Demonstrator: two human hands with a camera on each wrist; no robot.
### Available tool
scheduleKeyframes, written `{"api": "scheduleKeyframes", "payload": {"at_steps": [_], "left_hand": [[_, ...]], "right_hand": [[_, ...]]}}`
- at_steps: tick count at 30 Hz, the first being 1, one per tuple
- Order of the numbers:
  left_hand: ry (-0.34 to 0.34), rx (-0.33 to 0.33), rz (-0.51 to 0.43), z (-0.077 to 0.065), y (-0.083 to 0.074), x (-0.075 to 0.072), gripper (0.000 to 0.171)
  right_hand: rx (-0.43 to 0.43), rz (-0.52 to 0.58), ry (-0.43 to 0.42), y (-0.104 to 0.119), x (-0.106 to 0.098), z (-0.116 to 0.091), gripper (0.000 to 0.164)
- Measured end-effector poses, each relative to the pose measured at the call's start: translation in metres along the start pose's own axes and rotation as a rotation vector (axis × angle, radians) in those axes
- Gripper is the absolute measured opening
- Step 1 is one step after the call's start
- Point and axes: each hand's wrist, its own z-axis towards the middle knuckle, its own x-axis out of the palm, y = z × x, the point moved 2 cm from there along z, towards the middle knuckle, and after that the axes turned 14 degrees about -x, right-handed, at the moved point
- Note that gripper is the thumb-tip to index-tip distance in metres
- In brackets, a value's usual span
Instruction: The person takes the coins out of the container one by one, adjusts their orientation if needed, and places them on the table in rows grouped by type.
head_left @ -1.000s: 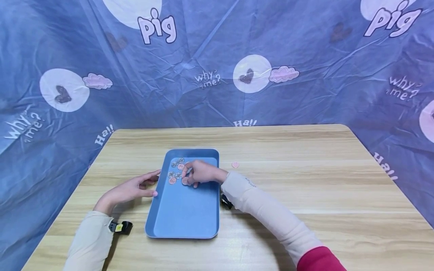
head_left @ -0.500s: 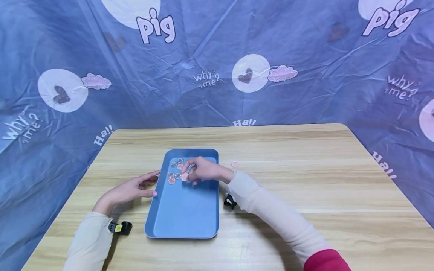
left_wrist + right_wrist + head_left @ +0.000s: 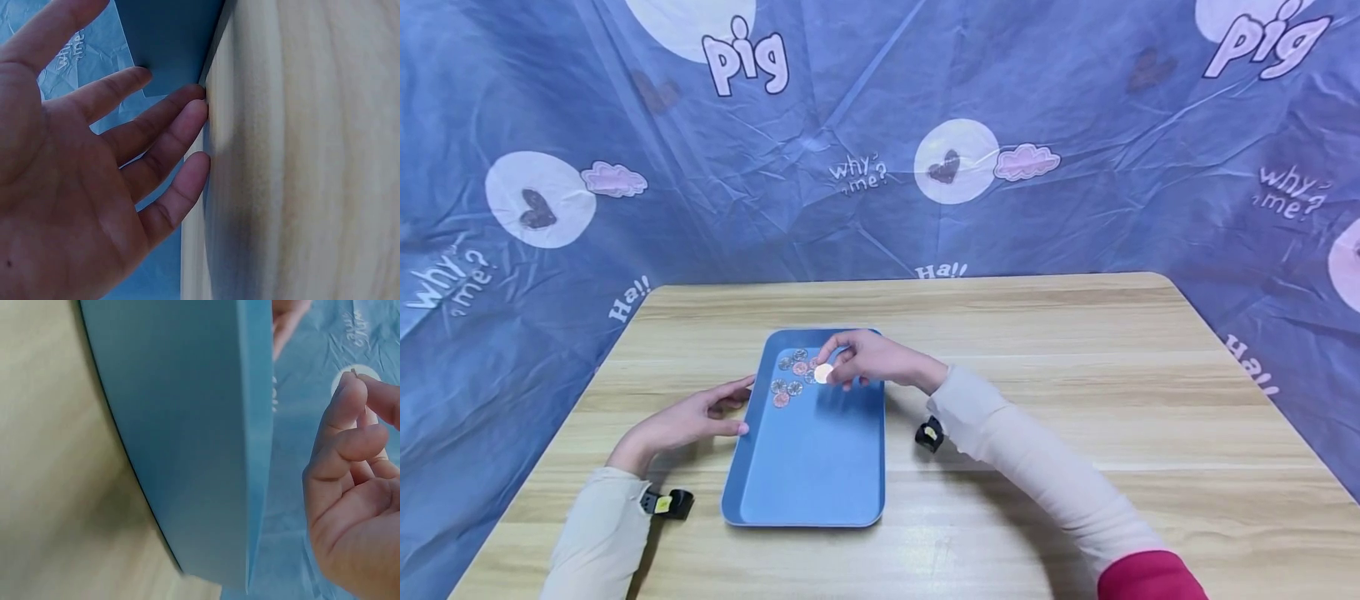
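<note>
Several coins [image 3: 795, 388] inside blue tray [image 3: 808, 467]

You are getting free room over the lower half of the blue tray [image 3: 812, 467] and across the table [image 3: 1120, 367] at the frame's right. Your left hand [image 3: 685, 419] is blocking the tray's left side, your right hand [image 3: 878, 360] its upper right.

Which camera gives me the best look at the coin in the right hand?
The head view: the coin shows its bright face there, pinched by the right hand over the blue tray. The right wrist view shows only a thin edge between fingertips; the left wrist view doesn't show it.
</note>
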Motion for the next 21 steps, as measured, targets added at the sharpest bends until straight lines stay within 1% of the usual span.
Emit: {"api": "scheduleKeyframes", "payload": {"at_steps": [4, 7, 11, 15, 21], "left_hand": [[0.002, -0.001, -0.005, 0.000, -0.001, 0.000, 0.081], [0.006, 0.013, 0.000, -0.001, -0.002, -0.001, 0.081], [0.012, 0.026, 0.004, -0.001, -0.003, -0.002, 0.081], [0.015, 0.024, 0.001, -0.002, -0.003, -0.002, 0.081], [0.016, 0.003, -0.004, -0.001, -0.002, -0.001, 0.081]], "right_hand": [[-0.002, 0.010, -0.019, 0.004, -0.012, -0.006, 0.028], [0.008, 0.010, -0.027, 0.006, -0.020, -0.010, 0.029], [0.022, -0.015, -0.033, 0.006, -0.030, -0.015, 0.029], [0.024, -0.050, -0.044, 0.004, -0.043, -0.020, 0.030], [0.031, -0.095, -0.073, -0.001, -0.063, -0.029, 0.031]]}}
